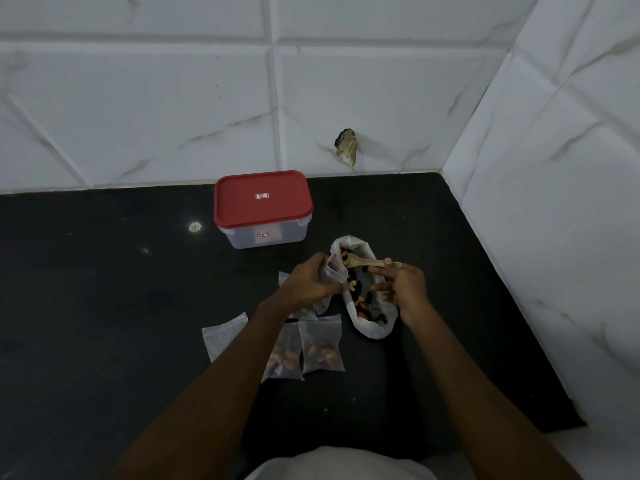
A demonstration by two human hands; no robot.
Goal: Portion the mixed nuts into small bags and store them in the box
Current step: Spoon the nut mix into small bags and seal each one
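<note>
1. Left hand (308, 282) pinches the small bag (334, 271) near its mouth, which is open and faces right. Right hand (405, 285) pinches the handle end of the wooden spoon (370, 262), with its other fingers sticking out straight. The hands are close together but not touching.
2. The spoon bowl carries a few nuts and sits right at the small bag's mouth. That is over the far end of the big white bag (375, 330) holding the mixed nuts (360, 303). My read: the step is tipping a scoop into the small bag.
3. Keep the transfer above the big bag, so anything that spills drops back into stock and not onto the counter (104, 306).
4. Get the bowl tip inside the mouth before rolling the wrist. The mouth looks barely wider than the bowl, so tipping early probably scatters nuts.
5. Hold one lip only and let the bag hang. The film looks limp and will likely close up if squeezed.
6. Match the portion to the two filled bags (322, 348) lying near, just left of the big bag. Their nuts sit in the lower part, so leave the seal strip clear.
7. There's an empty bag (221, 334) further left, and another partly hidden behind the left hand.
8. The box (266, 237) is far and left, well apart from the hands, with its red lid (263, 202) on. It needs opening before anything gets stored. I can't tell what is inside.
</note>
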